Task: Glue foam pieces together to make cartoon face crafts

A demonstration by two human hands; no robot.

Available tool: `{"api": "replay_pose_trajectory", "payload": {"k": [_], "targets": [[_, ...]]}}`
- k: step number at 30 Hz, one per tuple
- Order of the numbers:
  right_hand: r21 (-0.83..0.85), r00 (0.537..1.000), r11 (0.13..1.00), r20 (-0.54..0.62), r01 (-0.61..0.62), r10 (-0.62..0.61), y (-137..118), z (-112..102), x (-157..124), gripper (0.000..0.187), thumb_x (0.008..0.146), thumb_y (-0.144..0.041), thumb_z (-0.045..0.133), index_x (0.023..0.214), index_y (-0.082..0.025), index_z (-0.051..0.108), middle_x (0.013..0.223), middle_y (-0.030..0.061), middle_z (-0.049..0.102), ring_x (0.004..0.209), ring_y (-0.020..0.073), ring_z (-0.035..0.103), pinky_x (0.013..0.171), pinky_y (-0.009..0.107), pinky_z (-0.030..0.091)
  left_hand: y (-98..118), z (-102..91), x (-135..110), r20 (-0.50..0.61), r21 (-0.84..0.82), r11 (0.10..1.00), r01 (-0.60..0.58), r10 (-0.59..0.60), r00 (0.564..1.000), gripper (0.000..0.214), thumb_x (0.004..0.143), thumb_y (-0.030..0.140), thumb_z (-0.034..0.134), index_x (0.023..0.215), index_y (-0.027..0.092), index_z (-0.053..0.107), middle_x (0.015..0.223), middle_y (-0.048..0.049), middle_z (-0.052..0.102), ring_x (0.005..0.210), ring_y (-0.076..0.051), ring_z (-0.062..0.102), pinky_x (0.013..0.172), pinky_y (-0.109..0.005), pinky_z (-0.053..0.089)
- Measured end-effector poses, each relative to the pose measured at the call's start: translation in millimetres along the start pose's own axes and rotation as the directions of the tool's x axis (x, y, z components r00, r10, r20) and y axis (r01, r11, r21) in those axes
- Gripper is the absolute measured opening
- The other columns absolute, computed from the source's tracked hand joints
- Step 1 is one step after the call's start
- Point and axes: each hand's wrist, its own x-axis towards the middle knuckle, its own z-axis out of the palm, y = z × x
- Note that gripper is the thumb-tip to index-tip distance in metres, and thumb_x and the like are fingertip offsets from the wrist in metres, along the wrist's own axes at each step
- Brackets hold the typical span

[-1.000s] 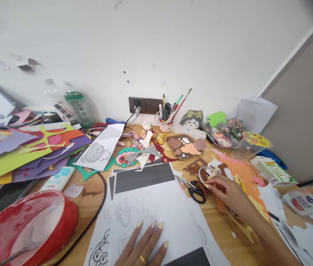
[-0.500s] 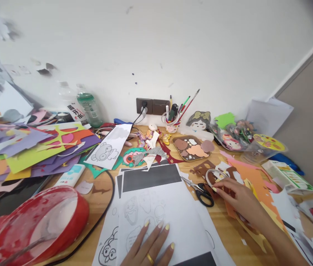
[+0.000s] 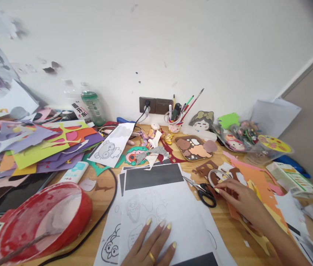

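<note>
My left hand (image 3: 149, 245), with a gold ring on one finger, lies spread on a white printed sheet (image 3: 184, 218). Faint cartoon outlines and black bands show on that sheet, and other sheets lie under it. At the right, my right hand (image 3: 236, 195) has its thumb and fingers closed on a pale, ring-shaped roll of tape (image 3: 213, 178), just above brown paper scraps (image 3: 204, 169). Black-handled scissors (image 3: 206, 195) rest between the sheet and my right hand, their blades partly over the sheet's edge.
A red bowl (image 3: 85, 207) with a spoon stands at the front left, beside a black cable (image 3: 105, 212). Coloured paper (image 3: 42, 147) is heaped at the left. Behind are a brown tray (image 3: 180, 147), a pen cup (image 3: 174, 127) and bottles (image 3: 92, 107). Orange paper (image 3: 252, 173) lies right.
The view has shifted slightly, so the desk's things appear a little further right. My left hand stays flat on the sheet, and my right hand keeps its hold on the roll of tape.
</note>
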Motion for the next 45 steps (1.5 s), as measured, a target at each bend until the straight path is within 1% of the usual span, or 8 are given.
{"api": "replay_pose_trajectory", "payload": {"k": [4, 14, 19, 22, 26, 33, 39, 45], "targets": [[-0.001, 1.0, 1.0, 0.009, -0.006, 0.006, -1, -1, 0, 0.028, 0.077, -0.045, 0.045, 0.075, -0.024, 0.064, 0.089, 0.0041, 0.064, 0.08, 0.0189, 0.061, 0.071, 0.031, 0.049, 1, 0.6, 0, -0.016, -0.007, 1.0, 0.006, -0.006, 1.0, 0.039, 0.084, 0.029, 0.042, 0.123, 0.026, 0.043, 0.123, -0.0029, 0.052, 0.115, -0.017, 0.047, 0.106, -0.044, 0.011], [-0.003, 1.0, 1.0, 0.004, 0.003, -0.003, 0, 0, -1, 0.026, 0.078, -0.042, 0.044, 0.076, -0.024, 0.064, 0.089, 0.0037, 0.064, 0.08, 0.0182, 0.061, 0.07, 0.03, 0.049, 1, 2.1, -1, -0.006, -0.018, 1.0, 0.014, -0.014, 1.0, 0.039, 0.085, 0.028, 0.041, 0.123, 0.026, 0.042, 0.124, -0.0018, 0.051, 0.117, -0.016, 0.046, 0.108, -0.044, 0.006], [-0.021, 1.0, 1.0, -0.003, 0.019, -0.019, 1, 0, -1, 0.026, 0.078, -0.041, 0.044, 0.077, -0.024, 0.064, 0.089, 0.0036, 0.064, 0.079, 0.0177, 0.061, 0.069, 0.029, 0.049, 2, 3.3, -2, -0.013, 0.003, 1.0, 0.011, -0.011, 1.0, 0.039, 0.085, 0.026, 0.039, 0.124, 0.026, 0.041, 0.125, -0.0024, 0.051, 0.116, -0.017, 0.046, 0.106, -0.044, 0.011], [-0.046, 1.0, 0.999, -0.006, 0.027, -0.027, -2, 0, 2, 0.027, 0.079, -0.041, 0.043, 0.078, -0.024, 0.064, 0.086, 0.003, 0.064, 0.075, 0.0168, 0.06, 0.066, 0.028, 0.048, 3, 5.6, -4, -0.009, -0.003, 1.0, 0.021, -0.021, 1.0, 0.039, 0.086, 0.025, 0.037, 0.125, 0.026, 0.039, 0.126, -0.002, 0.049, 0.117, -0.017, 0.046, 0.104, -0.041, 0.022], [-0.075, 0.997, 0.995, 0.004, 0.073, -0.073, -12, -1, 8, 0.025, 0.081, -0.04, 0.043, 0.081, -0.025, 0.063, 0.087, 0.0013, 0.063, 0.077, 0.0155, 0.059, 0.069, 0.027, 0.046, 2, 7.1, -5, -0.002, 0.009, 1.0, 0.007, -0.007, 1.0, 0.038, 0.086, 0.027, 0.036, 0.125, 0.027, 0.04, 0.126, -0.0015, 0.05, 0.115, -0.017, 0.047, 0.098, -0.035, 0.037], [-0.125, 0.991, 0.983, -0.005, 0.132, -0.134, -25, -7, 18, 0.023, 0.081, -0.037, 0.044, 0.08, -0.024, 0.063, 0.092, 0.0017, 0.063, 0.078, 0.0156, 0.059, 0.07, 0.027, 0.045, 1, 1.6, -3, 0.008, -0.016, 1.0, 0.013, -0.013, 1.0, 0.039, 0.086, 0.026, 0.038, 0.125, 0.026, 0.039, 0.126, -0.002, 0.05, 0.118, -0.018, 0.045, 0.103, -0.039, 0.031], [-0.146, 0.996, 0.989, -0.072, 0.04, -0.051, 1, -17, 2, 0.029, 0.079, -0.045, 0.043, 0.078, -0.024, 0.064, 0.082, 0.0017, 0.065, 0.059, 0.0132, 0.055, 0.055, 0.026, 0.044, 1, -5.2, 0, 0.032, -0.02, 1.0, 0.01, -0.01, 0.999, 0.039, 0.087, 0.024, 0.036, 0.125, 0.026, 0.039, 0.125, -0.0037, 0.051, 0.117, -0.021, 0.045, 0.092, -0.036, 0.046], [-0.123, 0.983, 0.987, -0.168, -0.1, 0.078, 46, -20, -40, 0.038, 0.073, -0.055, 0.044, 0.077, -0.023, 0.064, 0.084, 0.0032, 0.065, 0.055, 0.013, 0.055, 0.049, 0.025, 0.044, 2, 1.3, -3, 0.039, 0.043, 0.999, -0.024, 0.022, 0.999, 0.041, 0.085, 0.033, 0.039, 0.126, 0.027, 0.037, 0.126, -0.0025, 0.05, 0.118, -0.02, 0.045, 0.09, -0.034, 0.048]]}}
